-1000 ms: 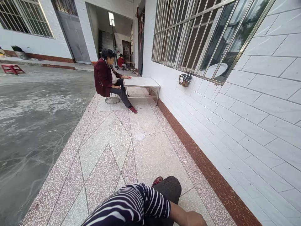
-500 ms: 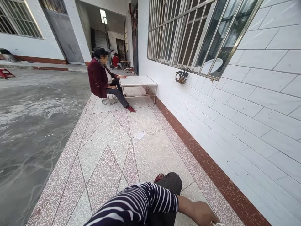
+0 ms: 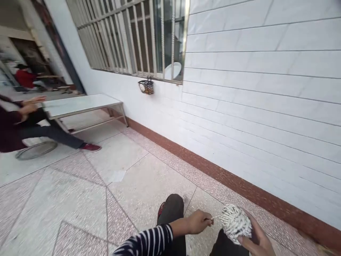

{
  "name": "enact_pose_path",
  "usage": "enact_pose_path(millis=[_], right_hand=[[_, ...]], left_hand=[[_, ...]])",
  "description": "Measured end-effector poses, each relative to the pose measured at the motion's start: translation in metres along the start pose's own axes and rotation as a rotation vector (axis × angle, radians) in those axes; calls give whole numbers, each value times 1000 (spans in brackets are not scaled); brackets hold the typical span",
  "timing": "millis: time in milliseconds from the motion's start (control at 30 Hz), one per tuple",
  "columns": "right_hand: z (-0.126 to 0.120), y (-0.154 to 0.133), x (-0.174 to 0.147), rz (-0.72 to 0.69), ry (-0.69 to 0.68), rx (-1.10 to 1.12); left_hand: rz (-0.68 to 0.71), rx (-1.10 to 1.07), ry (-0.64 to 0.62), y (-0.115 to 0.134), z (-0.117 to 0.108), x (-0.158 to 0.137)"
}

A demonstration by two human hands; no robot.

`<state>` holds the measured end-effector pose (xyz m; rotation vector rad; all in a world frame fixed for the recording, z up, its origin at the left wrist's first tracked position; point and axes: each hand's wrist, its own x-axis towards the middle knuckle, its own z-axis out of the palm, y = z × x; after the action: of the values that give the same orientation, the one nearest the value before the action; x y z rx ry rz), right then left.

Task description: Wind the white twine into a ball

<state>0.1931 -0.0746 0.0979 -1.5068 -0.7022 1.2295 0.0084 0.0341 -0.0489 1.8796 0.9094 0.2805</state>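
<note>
Over my knees, my right hand (image 3: 259, 238) wraps round a rounded, off-white bundle of looped cord (image 3: 236, 222); the thumb lies across its lower edge. My left hand (image 3: 199, 222), in a striped sleeve, is closed in a pinch to the left of the bundle. Between its fingertips runs a thin pale strand (image 3: 216, 217) that joins the bundle's left side. The bundle sits just above my dark trouser leg (image 3: 226, 245). Its far side is hidden by the right palm, and its exact kind cannot be made out.
A white-tiled wall (image 3: 253, 124) with a barred window (image 3: 133, 39) runs along the right. A small black basket (image 3: 146, 86) hangs below the window. At left, a person sits by a low table (image 3: 80, 104). A paper scrap (image 3: 117, 176) lies on the floor.
My view has swung right and towards the wall. My right hand and the cord bundle have come into view, with my left hand pinching its strand. The seated person's hands have come together.
</note>
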Motion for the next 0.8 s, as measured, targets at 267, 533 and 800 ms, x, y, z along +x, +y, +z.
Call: enact_pose_path(millis=[267, 533, 800], right_hand=[[34, 1, 9, -134, -82, 129], [26, -12, 7, -269, 46, 302], [8, -43, -2, -374, 92, 360]], left_hand=[[47, 42, 37, 11, -7, 6], [-6, 0, 28, 14, -17, 11], [-29, -35, -16, 13, -28, 25]])
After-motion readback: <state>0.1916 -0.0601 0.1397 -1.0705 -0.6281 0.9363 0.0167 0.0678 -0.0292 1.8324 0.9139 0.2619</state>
